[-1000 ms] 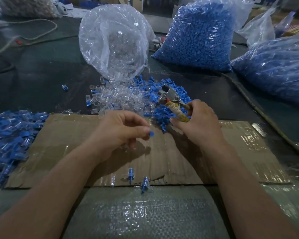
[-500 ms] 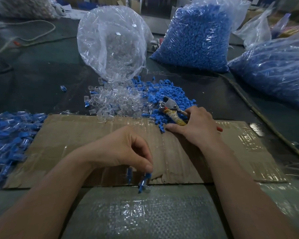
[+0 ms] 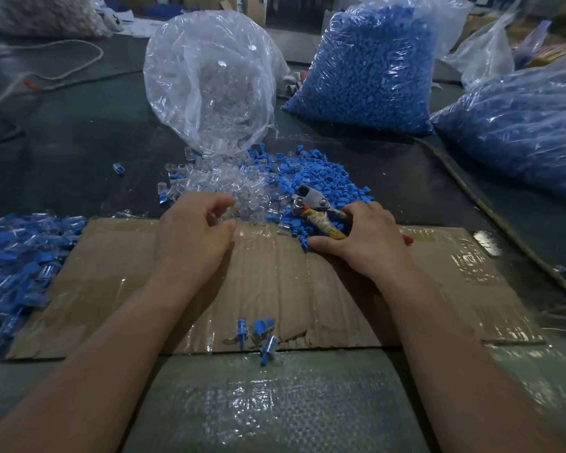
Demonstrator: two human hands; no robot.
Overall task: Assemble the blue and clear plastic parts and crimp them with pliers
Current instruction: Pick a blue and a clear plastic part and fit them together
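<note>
Right hand point(image 3: 366, 240) grips tape-wrapped pliers point(image 3: 321, 217) lying on the knobbly blue parts point(image 3: 321, 178) at 1 o'clock. Left hand point(image 3: 193, 230), fingers curled, meets the glossy clear parts point(image 3: 229, 188) at 12; whether it pinches one cannot be told. Three assembled pieces point(image 3: 258, 331) rest at 6 on taped corrugated cardboard point(image 3: 340, 289).

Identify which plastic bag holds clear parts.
The rounded bag beyond the left hand; clear pieces show inside, unlike the two blue-filled bags at its right.
</note>
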